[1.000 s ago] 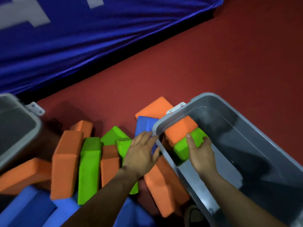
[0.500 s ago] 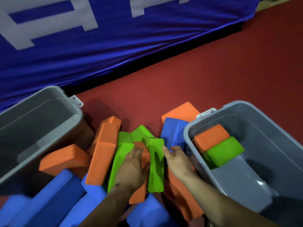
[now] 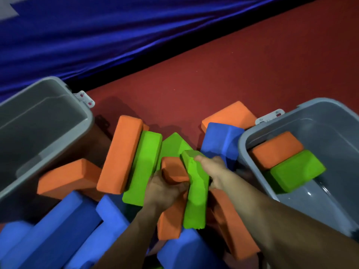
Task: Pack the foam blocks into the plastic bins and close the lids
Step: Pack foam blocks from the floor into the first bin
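A pile of orange, green and blue foam blocks lies on the red floor between two grey plastic bins. My left hand (image 3: 165,189) grips an orange block (image 3: 171,214) standing on edge in the middle of the pile. Pressed against that block's right side is a green block (image 3: 196,193), and my right hand (image 3: 215,169) clasps it from the right. The right bin (image 3: 244,140) holds one orange block (image 3: 277,150) and one green block (image 3: 297,169) against its near-left wall. The left bin (image 3: 85,113) looks empty inside.
A blue padded mat (image 3: 136,35) runs across the back. More loose blocks surround my hands: a long orange one (image 3: 120,154), a green one (image 3: 143,166), blue ones at the bottom left (image 3: 64,230) and by the right bin (image 3: 221,144). White latches stick out from both bins' rims.
My right hand left the right bin and came over to the pile. Both hands closed around the upright orange and green blocks, which now sit pressed together.
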Motion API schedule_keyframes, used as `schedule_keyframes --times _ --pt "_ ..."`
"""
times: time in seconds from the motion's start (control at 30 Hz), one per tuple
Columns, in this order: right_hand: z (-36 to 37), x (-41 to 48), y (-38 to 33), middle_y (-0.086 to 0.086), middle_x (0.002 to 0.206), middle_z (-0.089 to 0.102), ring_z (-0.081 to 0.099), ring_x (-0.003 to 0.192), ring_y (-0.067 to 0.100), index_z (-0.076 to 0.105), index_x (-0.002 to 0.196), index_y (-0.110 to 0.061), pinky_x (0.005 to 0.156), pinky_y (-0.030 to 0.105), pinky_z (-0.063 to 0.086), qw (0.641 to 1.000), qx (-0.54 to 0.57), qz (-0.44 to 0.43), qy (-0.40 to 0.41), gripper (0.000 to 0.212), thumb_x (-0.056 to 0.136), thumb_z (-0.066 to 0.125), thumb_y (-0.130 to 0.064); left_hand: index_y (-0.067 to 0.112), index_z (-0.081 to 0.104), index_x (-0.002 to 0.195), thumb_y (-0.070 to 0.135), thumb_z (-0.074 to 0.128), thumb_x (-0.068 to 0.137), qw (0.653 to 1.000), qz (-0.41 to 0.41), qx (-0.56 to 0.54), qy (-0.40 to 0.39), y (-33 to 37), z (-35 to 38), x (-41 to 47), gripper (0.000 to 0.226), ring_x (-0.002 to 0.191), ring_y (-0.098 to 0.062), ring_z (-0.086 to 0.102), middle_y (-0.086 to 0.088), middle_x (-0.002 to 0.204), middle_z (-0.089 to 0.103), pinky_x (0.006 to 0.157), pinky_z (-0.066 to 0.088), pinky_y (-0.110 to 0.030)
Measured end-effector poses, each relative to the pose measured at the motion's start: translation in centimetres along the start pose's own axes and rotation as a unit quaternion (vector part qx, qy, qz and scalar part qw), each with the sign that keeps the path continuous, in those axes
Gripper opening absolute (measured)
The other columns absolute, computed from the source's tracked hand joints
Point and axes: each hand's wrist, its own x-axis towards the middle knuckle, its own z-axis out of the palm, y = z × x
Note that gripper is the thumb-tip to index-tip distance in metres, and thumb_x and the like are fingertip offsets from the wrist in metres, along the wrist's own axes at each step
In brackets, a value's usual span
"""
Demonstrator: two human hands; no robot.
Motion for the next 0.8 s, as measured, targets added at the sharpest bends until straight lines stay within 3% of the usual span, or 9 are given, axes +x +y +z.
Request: schedule_keyframes --times 0.1,0.13,0.2,0.27,0.37,0.43,0.57,0.73,0.8 --pt "-2.1 -4.0 0.9 0.012 0.106 0.068 0.068 0.087 0.029 0.046 0.115 -0.014 0.064 0.039 0.052 0.997 0.027 0.028 -0.060 0.049 0.079 0.075 -0.030 0.007 0.062 0.103 0.075 0.078 0.060 0.981 -0.078 -0.173 -0.027 0.0 -0.1 -1.0 0.082 0.093 -0.036 0.069 -0.020 0.099 0.071 0.081 0.055 -0.048" --pt "-3.0 -5.5 1.3 0.011 0.102 0.068 0.068 0.083 0.027 0.046 0.116 -0.013 0.064 0.038 0.052 0.997 0.026 0.021 -0.067 0.048 0.080 0.075 -0.025 0.005 0.060 0.103 0.072 0.073 0.068 0.975 -0.092 -0.203 -0.019 0.7 -0.6 -2.1 0.077 0.095 -0.037 0.067 -0.023 0.100 0.070 0.078 0.052 -0.041" --pt "-4.5 -8.3 1.9 0.006 0.098 0.071 0.069 0.080 0.023 0.044 0.114 -0.014 0.071 0.040 0.054 0.996 0.041 0.003 -0.084 0.048 0.077 0.075 -0.017 0.004 0.058 0.112 0.073 0.067 0.071 0.980 -0.087 -0.178 0.021 1.5 -1.3 -4.4 0.080 0.100 -0.034 0.066 -0.021 0.102 0.069 0.075 0.043 -0.036" --pt "-5.7 -11.4 2.1 0.001 0.092 0.075 0.071 0.076 0.017 0.050 0.113 -0.014 0.071 0.037 0.054 0.994 0.027 -0.013 -0.108 0.048 0.071 0.075 -0.015 0.003 0.059 0.109 0.077 0.060 0.075 0.993 -0.023 -0.112 0.040 2.6 -2.0 -7.8 0.081 0.097 -0.034 0.066 -0.017 0.097 0.069 0.075 0.044 -0.036" --pt "-7.9 -16.0 1.2 0.002 0.092 0.077 0.074 0.077 0.020 0.059 0.115 -0.018 0.069 0.043 0.058 0.992 0.030 -0.043 -0.111 0.050 0.072 0.079 -0.035 0.002 0.062 0.099 0.065 0.063 0.082 0.994 0.038 -0.080 0.067 4.6 -3.1 -12.2 0.065 0.097 -0.038 0.066 -0.020 0.095 0.070 0.078 0.047 -0.040" --pt "-9.5 -18.5 0.5 0.004 0.094 0.078 0.076 0.079 0.026 0.058 0.116 -0.016 0.066 0.052 0.060 0.993 0.043 -0.057 -0.096 0.069 0.067 0.082 -0.057 0.000 0.064 0.111 0.052 0.067 0.087 0.991 0.065 -0.092 0.077 6.7 -4.3 -14.9 0.057 0.106 -0.035 0.065 -0.020 0.108 0.070 0.084 0.047 -0.037" --pt "-12.7 -23.1 -0.5 0.005 0.101 0.076 0.076 0.081 0.022 0.053 0.121 -0.013 0.064 0.055 0.061 0.988 0.115 -0.102 -0.032 0.086 0.058 0.086 -0.063 -0.002 0.060 0.128 0.041 0.069 0.090 0.986 0.128 -0.065 0.084 11.0 -6.2 -18.8 0.058 0.118 -0.034 0.061 -0.022 0.125 0.065 0.095 0.046 -0.035" --pt "-18.3 -27.5 -2.0 0.006 0.101 0.077 0.075 0.092 0.025 0.070 0.101 -0.015 0.085 0.055 0.059 0.966 0.180 -0.186 0.002 0.017 0.089 0.074 -0.026 0.003 0.064 0.125 0.034 0.073 0.088 0.966 0.230 -0.076 0.095 18.0 -6.9 -22.3 0.049 0.112 -0.023 0.064 -0.005 0.117 0.069 0.088 0.045 -0.027" --pt "-21.3 -28.2 -2.4 0.003 0.097 0.078 0.074 0.091 0.023 0.072 0.098 -0.014 0.087 0.053 0.058 0.955 0.186 -0.226 0.035 0.012 0.090 0.073 -0.023 0.013 0.066 0.123 0.040 0.072 0.088 0.958 0.265 -0.073 0.086 21.1 -5.9 -22.8 0.045 0.109 -0.024 0.066 -0.005 0.116 0.071 0.088 0.049 -0.030"
